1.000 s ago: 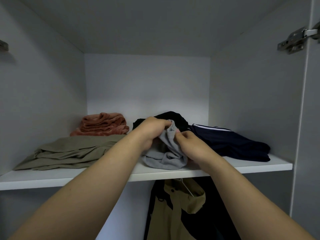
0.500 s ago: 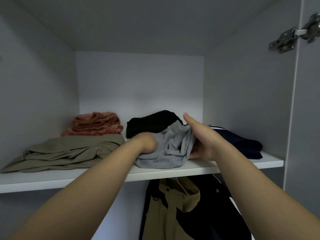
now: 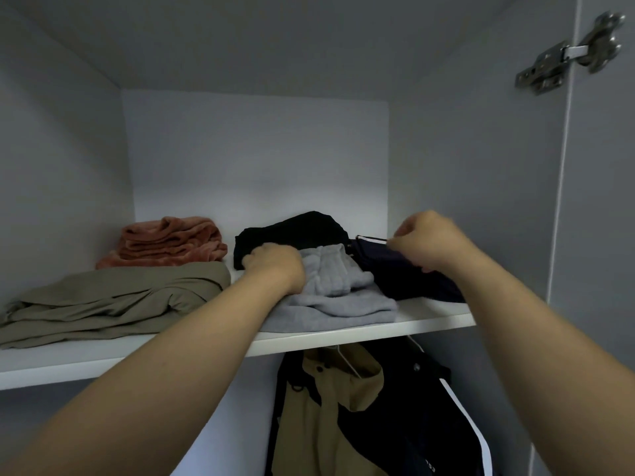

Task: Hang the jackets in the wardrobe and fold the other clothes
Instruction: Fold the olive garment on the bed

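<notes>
Right hand (image 3: 426, 243) pinching navy garment (image 3: 405, 280), left hand (image 3: 275, 266) gripping grey garment (image 3: 343, 297), both on white shelf (image 3: 429, 321)

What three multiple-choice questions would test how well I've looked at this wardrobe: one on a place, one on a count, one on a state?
1. Where does the pink garment lie?
A. At the back left of the shelf, behind the olive garment
B. On a hanger below
C. At the shelf's right end

2. How many garments lie on the shelf?
A. Three
B. Five
C. Seven

3. What is the right hand doing?
A. Lying flat on the shelf
B. Holding a hanger
C. Pinching the white-striped edge of the navy garment

Answers:
1 A: it sits by the back wall, beyond the olive one.
2 B: pink, olive, the black garment, the grey garment and navy.
3 C: its curled fingers close on that edge.
</notes>
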Demonstrator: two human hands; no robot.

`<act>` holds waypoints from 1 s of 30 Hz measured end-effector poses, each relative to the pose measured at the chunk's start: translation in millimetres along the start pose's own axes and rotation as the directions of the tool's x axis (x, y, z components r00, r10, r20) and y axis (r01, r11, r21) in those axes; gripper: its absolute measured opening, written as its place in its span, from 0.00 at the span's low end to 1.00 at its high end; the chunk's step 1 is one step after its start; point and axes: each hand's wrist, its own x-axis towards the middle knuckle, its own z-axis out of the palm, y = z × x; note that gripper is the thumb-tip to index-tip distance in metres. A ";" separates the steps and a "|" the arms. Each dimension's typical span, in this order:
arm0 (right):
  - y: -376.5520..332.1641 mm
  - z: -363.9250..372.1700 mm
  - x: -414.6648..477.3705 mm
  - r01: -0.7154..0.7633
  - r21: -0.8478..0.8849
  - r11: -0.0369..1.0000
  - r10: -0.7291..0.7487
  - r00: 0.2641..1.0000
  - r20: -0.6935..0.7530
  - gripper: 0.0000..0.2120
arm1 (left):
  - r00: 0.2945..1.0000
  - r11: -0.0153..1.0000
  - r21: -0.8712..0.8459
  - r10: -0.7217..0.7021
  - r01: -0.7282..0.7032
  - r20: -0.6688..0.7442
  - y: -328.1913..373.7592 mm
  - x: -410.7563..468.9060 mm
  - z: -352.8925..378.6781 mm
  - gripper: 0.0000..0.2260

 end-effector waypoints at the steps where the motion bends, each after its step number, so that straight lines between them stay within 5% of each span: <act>1: 7.3 -7.6 2.6 -0.008 -0.101 0.995 0.013 0.998 0.056 0.11 | 0.995 0.995 -0.067 0.071 -0.076 -0.069 12.0 -1.5 -2.8 0.15; 4: 26.3 -18.1 3.4 0.000 -0.318 0.948 0.112 0.936 0.333 0.39 | 0.947 0.894 -0.315 0.283 -0.318 -0.151 53.9 -7.4 -13.4 0.14; 7: 48.0 -5.7 1.6 0.040 -0.252 0.967 0.076 0.897 0.435 0.48 | 0.937 0.838 -0.429 0.341 -0.337 -0.070 89.4 -10.8 -19.1 0.15; 11: 78.9 18.8 2.7 -0.021 -0.126 0.992 0.067 0.929 0.364 0.44 | 0.937 0.823 -0.503 0.342 -0.265 0.066 114.1 -5.6 -7.8 0.14; 14: 88.2 24.6 11.5 0.012 -0.304 0.953 0.073 0.961 0.268 0.42 | 0.954 0.742 -0.640 0.297 -0.199 0.047 119.1 0.4 -3.4 0.12; 22: 91.6 31.7 25.8 0.157 -0.527 0.835 -0.149 0.987 0.057 0.10 | 0.956 0.471 -0.871 0.162 0.143 0.245 128.7 17.8 -14.5 0.08; 27: 97.6 21.6 37.1 0.053 -0.241 0.969 -0.063 0.997 -0.034 0.12 | 0.939 0.263 -0.922 0.117 0.284 0.323 127.9 24.2 -13.7 0.09; 30: 92.4 10.5 35.0 0.058 -0.029 0.998 -0.062 0.988 -0.141 0.14 | 0.868 0.056 -0.901 0.250 0.429 0.429 127.9 32.7 -17.0 0.22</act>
